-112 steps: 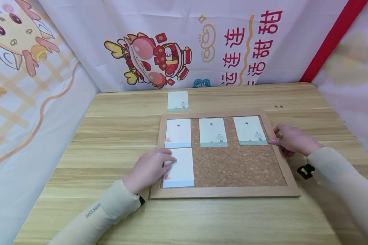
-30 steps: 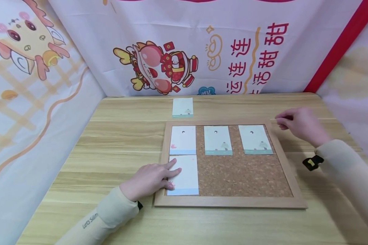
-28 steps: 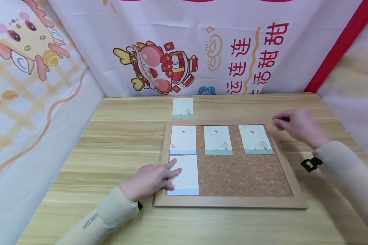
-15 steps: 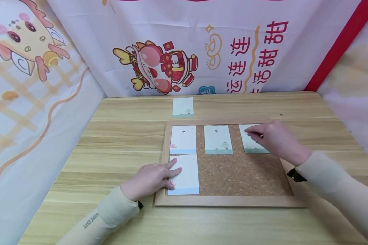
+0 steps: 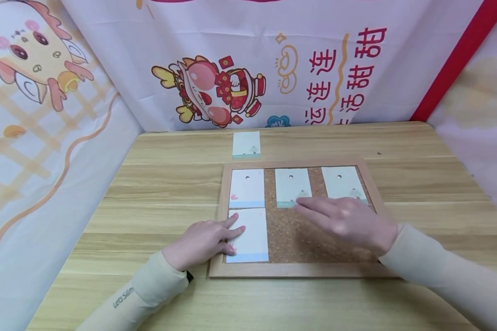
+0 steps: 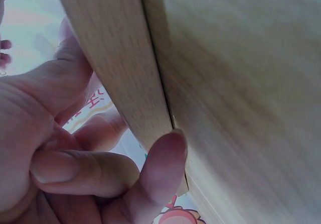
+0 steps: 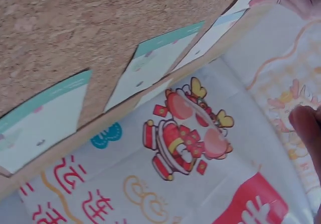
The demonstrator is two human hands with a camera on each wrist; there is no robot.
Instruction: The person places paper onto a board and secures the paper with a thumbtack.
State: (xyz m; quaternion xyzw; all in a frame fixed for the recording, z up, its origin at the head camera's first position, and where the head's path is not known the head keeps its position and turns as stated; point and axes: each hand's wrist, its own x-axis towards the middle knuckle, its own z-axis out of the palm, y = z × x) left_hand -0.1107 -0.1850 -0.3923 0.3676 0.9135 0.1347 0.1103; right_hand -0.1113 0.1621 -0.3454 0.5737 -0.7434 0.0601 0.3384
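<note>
The right hand (image 5: pixel 348 224) has moved leftward over the corkboard (image 5: pixel 286 239), fingers together, any grip undeterminable, while the left hand (image 5: pixel 199 246), fingers apart, presses down the lower-left card (image 5: pixel 253 232) there, presumably light, flexible, easily creased, best held by its edges.

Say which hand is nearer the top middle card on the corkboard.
Right: the right hand is by the lower edge of the top middle card; the left hand is farther, on the lower left card.
</note>
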